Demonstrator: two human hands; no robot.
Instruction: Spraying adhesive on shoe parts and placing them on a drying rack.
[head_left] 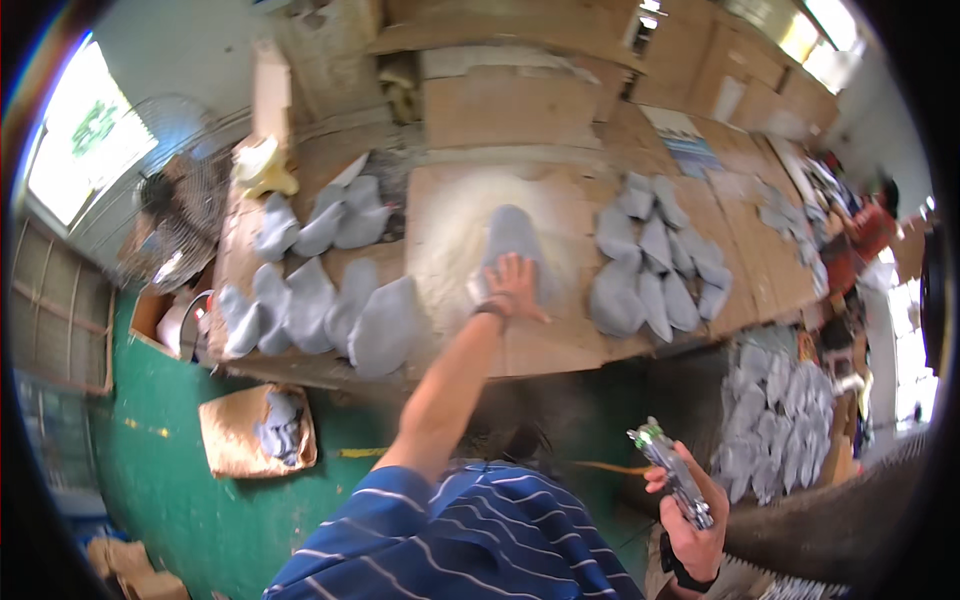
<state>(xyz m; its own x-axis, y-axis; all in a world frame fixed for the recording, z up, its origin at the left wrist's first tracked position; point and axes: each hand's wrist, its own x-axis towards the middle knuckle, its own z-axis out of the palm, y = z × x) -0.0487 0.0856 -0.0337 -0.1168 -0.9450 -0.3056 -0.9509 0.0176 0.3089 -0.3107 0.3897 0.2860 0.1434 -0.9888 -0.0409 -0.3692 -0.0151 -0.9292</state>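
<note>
Positioning step: left hand point(515, 283) spread flat on grey shoe-upper piece point(513, 240) at centre of cardboard-topped bench point(560, 335), right hand point(697, 515) clenched around spray gun point(672, 472) held low; next likely needs gun raised over piece.

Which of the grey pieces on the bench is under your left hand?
The single grey piece on the pale dusted patch mid-bench; the left hand rests on its near end. The other grey pieces lie in overlapping groups either side.

Grey shaped piece point(512, 238) lies flat on the pale dusted patch of the bench, under my left grip; metallic spray gun point(672, 470) is held tilted in my right grip
</note>
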